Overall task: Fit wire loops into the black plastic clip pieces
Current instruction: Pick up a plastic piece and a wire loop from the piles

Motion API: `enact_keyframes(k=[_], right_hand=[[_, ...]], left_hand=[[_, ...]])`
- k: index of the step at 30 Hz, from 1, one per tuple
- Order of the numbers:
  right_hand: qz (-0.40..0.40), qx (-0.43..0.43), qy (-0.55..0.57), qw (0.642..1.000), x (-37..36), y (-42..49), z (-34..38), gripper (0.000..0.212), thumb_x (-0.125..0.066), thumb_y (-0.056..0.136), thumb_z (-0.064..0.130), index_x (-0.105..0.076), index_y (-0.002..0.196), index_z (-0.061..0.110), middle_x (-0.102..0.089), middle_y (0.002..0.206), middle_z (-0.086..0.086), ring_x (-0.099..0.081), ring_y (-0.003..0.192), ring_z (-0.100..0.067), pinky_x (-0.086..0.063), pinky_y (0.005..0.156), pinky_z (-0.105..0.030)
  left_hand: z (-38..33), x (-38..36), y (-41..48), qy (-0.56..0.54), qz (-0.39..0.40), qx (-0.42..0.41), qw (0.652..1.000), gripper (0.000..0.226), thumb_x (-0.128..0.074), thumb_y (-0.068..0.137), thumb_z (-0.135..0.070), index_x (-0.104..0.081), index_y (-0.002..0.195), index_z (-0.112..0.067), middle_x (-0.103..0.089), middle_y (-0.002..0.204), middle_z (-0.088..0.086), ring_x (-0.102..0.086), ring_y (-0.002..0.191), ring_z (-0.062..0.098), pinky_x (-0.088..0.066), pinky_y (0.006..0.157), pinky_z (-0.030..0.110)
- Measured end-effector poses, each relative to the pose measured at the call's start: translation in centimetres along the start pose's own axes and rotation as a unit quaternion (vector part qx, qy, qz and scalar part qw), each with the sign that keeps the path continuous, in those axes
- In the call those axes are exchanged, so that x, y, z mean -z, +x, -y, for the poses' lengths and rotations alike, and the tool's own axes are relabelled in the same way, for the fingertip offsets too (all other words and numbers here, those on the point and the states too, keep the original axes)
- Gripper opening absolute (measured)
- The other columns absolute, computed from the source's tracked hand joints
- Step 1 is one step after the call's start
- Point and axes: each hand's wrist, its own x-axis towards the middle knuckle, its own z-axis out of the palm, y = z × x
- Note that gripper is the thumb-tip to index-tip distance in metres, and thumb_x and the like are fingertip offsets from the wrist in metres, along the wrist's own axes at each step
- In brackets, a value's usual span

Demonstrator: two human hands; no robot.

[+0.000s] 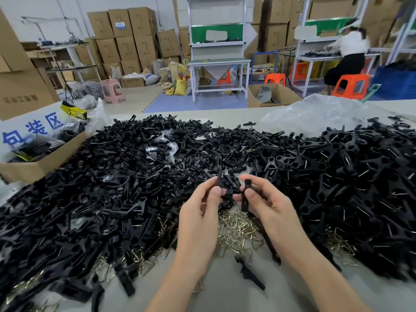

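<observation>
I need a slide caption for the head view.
Left hand pinches one clip piece, right hand a second clip piece, above loose wire loops.

A factory assembly floor: far beyond the left hand (200,212) and right hand (267,206) stand stacked cardboard cartons (126,37), framed workbenches (218,61) and plastic stools (351,85); around them the table (225,293) is heaped with black clip pieces (112,188) and wire loops (238,233)
</observation>
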Motion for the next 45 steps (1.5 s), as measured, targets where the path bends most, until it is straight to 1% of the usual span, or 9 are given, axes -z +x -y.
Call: enact_keyframes(k=[4, 8, 16, 20, 26, 29, 32, 35, 45], right_hand=[[-0.004, -0.069, 0.123, 0.99, 0.3, 0.3, -0.1, 0.034, -0.065, 0.085, 0.021, -0.074, 0.115, 0.033, -0.073, 0.099, -0.004, -0.073, 0.092, -0.022, -0.061, 0.079, -0.036], [0.011, -0.099, 0.163, 0.982, 0.4, 0.4, -0.1, 0.033, -0.062, 0.086, 0.017, -0.077, 0.112, 0.031, -0.075, 0.106, -0.01, -0.07, 0.087, -0.016, -0.059, 0.071, -0.029], [-0.001, -0.137, 0.247, 0.959, 0.4, 0.5, 0.2, 0.03, -0.066, 0.08, 0.009, -0.079, 0.107, 0.015, -0.074, 0.101, -0.015, -0.071, 0.08, -0.019, -0.06, 0.072, -0.027], [-0.002, -0.118, 0.243, 0.963, 0.2, 0.4, 0.2, 0.034, -0.069, 0.078, 0.003, -0.078, 0.109, 0.015, -0.071, 0.093, -0.014, -0.072, 0.079, -0.02, -0.059, 0.074, -0.026], [-0.01, -0.109, 0.203, 0.973, 0.5, 0.3, 0.6, 0.04, -0.072, 0.076, 0.009, -0.077, 0.113, 0.022, -0.074, 0.097, -0.005, -0.074, 0.094, -0.019, -0.059, 0.08, -0.027], [-0.016, -0.097, 0.176, 0.98, 0.5, 0.3, 0.8, 0.041, -0.074, 0.074, 0.013, -0.077, 0.114, 0.024, -0.075, 0.101, -0.005, -0.073, 0.098, -0.018, -0.059, 0.086, -0.027], [-0.016, -0.094, 0.157, 0.983, 0.4, 0.3, 1.0, 0.041, -0.078, 0.068, 0.021, -0.079, 0.109, 0.027, -0.076, 0.099, -0.002, -0.072, 0.098, -0.014, -0.058, 0.087, -0.025], [0.002, -0.099, 0.158, 0.982, 0.3, 0.2, 1.0, 0.041, -0.08, 0.064, 0.023, -0.081, 0.105, 0.028, -0.077, 0.097, -0.002, -0.073, 0.092, -0.011, -0.058, 0.08, -0.021], [0.043, -0.11, 0.144, 0.983, 0.1, 0.1, 0.5, 0.038, -0.078, 0.071, 0.021, -0.079, 0.109, 0.022, -0.077, 0.1, -0.009, -0.073, 0.094, -0.019, -0.06, 0.083, -0.027]], left_hand=[[-0.1, -0.2, 0.0, -0.065, 0.059, 0.029, 0.996, 0.029, -0.055, 0.102, -0.014, -0.066, 0.115, -0.038, -0.076, 0.102, -0.014, -0.07, 0.094, 0.003, -0.054, 0.083, 0.019], [-0.2, -0.5, -0.1, -0.123, 0.073, 0.054, 0.988, 0.027, -0.058, 0.1, -0.008, -0.067, 0.12, -0.024, -0.076, 0.096, -0.003, -0.07, 0.084, 0.005, -0.054, 0.078, 0.016], [-0.1, -0.7, -0.4, -0.146, 0.064, 0.035, 0.987, 0.015, -0.062, 0.097, -0.006, -0.069, 0.098, -0.02, -0.07, 0.08, -0.006, -0.068, 0.076, 0.008, -0.053, 0.073, 0.017], [-0.3, -0.8, -0.3, -0.157, 0.07, 0.041, 0.984, 0.017, -0.064, 0.095, -0.005, -0.071, 0.104, -0.018, -0.073, 0.085, -0.003, -0.07, 0.079, 0.006, -0.052, 0.075, 0.014], [-0.2, -0.7, -0.5, -0.118, 0.099, 0.044, 0.987, 0.034, -0.07, 0.092, -0.01, -0.07, 0.112, -0.038, -0.071, 0.092, -0.009, -0.069, 0.085, 0.002, -0.051, 0.078, 0.012], [-0.2, -0.7, -0.5, -0.093, 0.066, 0.019, 0.993, 0.022, -0.067, 0.095, -0.016, -0.073, 0.107, -0.034, -0.069, 0.083, -0.013, -0.066, 0.078, -0.002, -0.049, 0.073, 0.011], [0.0, -0.4, -0.3, -0.095, 0.061, 0.018, 0.993, 0.015, -0.062, 0.098, -0.021, -0.072, 0.107, -0.027, -0.074, 0.097, -0.008, -0.069, 0.09, 0.002, -0.054, 0.081, 0.02], [0.0, -0.3, -0.2, -0.095, 0.092, 0.028, 0.991, 0.018, -0.055, 0.102, -0.023, -0.07, 0.111, -0.028, -0.073, 0.085, -0.001, -0.065, 0.077, 0.008, -0.056, 0.077, 0.026], [-0.2, -0.2, -0.2, -0.104, 0.117, 0.04, 0.987, 0.027, -0.053, 0.103, -0.022, -0.072, 0.122, -0.026, -0.07, 0.079, -0.014, -0.058, 0.071, -0.002, -0.047, 0.067, 0.015]])
